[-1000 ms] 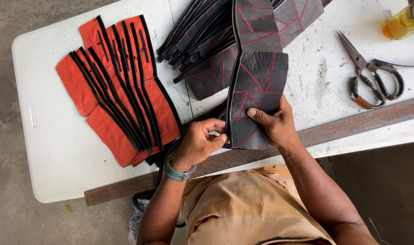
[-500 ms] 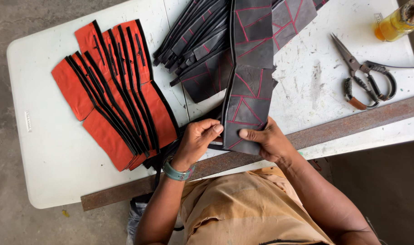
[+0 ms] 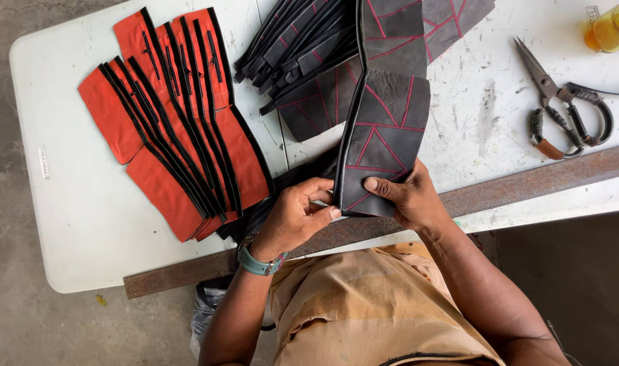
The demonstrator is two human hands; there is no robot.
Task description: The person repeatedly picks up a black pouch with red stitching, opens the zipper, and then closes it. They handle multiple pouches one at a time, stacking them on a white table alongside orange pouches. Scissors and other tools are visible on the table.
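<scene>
1. Head view, present state: the left hand pinches the near left edge of a dark stitched panel, fingers together on the seam. The right hand supports the panel from the right, thumb pressed flat across its near face and fingers closed behind it. The panel stands over the near edge of the white table, just above the rusty metal strip.

2. Surroundings: to the left lies a fanned stack of orange panels with black zip strips. At the far middle sits a heap of dark panels. Scissors lie to the right, well apart from the hands, with an amber bottle at the far right corner.

3. Change noted: against the earlier frames, the left hand has closed in onto the panel's edge (formerly it rested just beside it), and the right thumb has slid lower across the face. In my judgement this indicates the piece is being squared up or checked along its seam.

4. Further difference: the panel sits slightly nearer the person than a second ago; the stacks and scissors have not been disturbed.
</scene>
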